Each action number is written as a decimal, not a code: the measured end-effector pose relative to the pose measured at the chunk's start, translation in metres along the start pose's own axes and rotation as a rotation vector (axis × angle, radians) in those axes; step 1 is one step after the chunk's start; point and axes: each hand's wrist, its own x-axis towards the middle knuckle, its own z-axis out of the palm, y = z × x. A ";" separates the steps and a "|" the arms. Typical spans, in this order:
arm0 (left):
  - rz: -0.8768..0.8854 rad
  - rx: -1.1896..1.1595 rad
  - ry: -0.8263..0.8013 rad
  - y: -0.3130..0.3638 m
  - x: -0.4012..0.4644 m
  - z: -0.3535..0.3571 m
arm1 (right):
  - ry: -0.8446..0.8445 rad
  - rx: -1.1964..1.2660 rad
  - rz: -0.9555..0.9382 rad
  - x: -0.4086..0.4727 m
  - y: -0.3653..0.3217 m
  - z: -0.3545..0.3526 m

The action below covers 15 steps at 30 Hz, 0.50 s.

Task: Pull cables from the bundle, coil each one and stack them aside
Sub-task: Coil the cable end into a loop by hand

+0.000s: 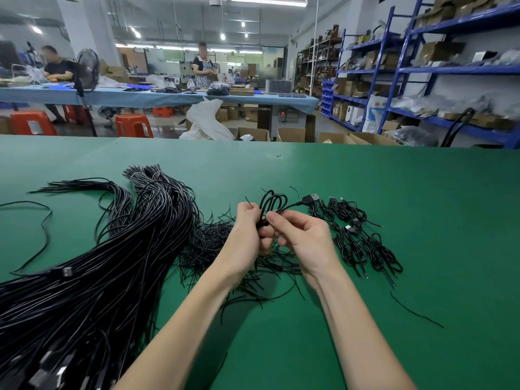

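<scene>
Mid-table, above green mat (pixel 365 319): left hand (pixel 247 235) fingers curled tight round small coiled cable (pixel 271 202), loops up toward 12 o'clock. Right hand (pixel 304 237) pinching same cable, USB plug (pixel 311 198) jutting toward 2 o'clock. Bundle (pixel 112 263) at 9 o'clock. Stack of coiled cables (pixel 363 243) at 3 o'clock. Loose ties (pixel 213 243) beneath wrists.

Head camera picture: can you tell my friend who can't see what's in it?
Two hands, left hand and right hand, hold a coiled black cable above a green table. A big cable bundle lies left; finished coils lie right.
</scene>
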 end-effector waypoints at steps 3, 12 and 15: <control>-0.002 -0.067 0.009 -0.002 0.003 -0.001 | -0.005 -0.027 -0.042 -0.001 -0.001 0.003; -0.031 -0.181 -0.054 0.012 -0.002 0.001 | -0.139 -0.103 -0.011 -0.002 -0.010 -0.014; -0.078 -0.219 -0.097 0.014 -0.006 0.003 | -0.160 -0.069 0.020 -0.003 -0.009 -0.022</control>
